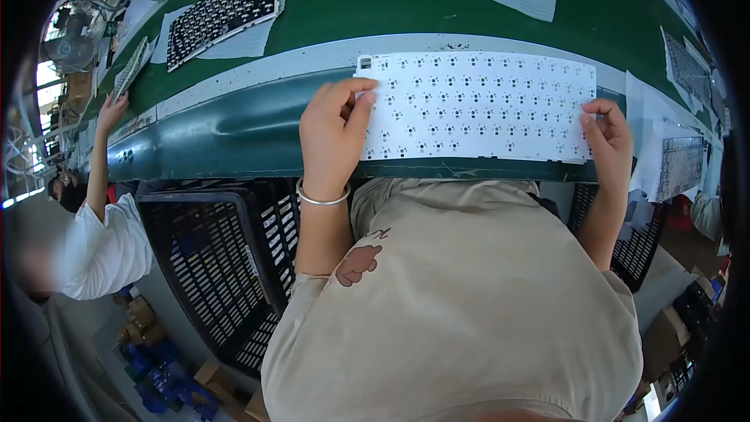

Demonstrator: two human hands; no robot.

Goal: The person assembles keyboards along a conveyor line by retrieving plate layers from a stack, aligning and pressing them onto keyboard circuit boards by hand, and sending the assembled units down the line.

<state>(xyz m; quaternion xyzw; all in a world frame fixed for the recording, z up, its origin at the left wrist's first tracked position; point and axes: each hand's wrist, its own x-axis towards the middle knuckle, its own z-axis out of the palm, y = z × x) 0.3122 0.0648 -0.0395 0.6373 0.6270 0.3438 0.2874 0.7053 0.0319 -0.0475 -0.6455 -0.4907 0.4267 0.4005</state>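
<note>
A white keyboard circuit board (476,105), dotted with rows of small dark marks and holes, is held across the near edge of the bench. My left hand (337,129) pinches its left end between thumb and fingers; a bracelet rings that wrist. At the opposite end, my right hand (609,134) grips the board's lower right side, thumb in front. A small rectangular cutout shows in the board's upper left corner. What lies behind the board is hidden.
Beyond is a green bench (359,0) with a black keyboard frame (226,16) on a white sheet. Black plastic crates (211,266) stand below on my left. A co-worker's hand (112,112) holds a similar panel at far left. More panels (681,168) lie at right.
</note>
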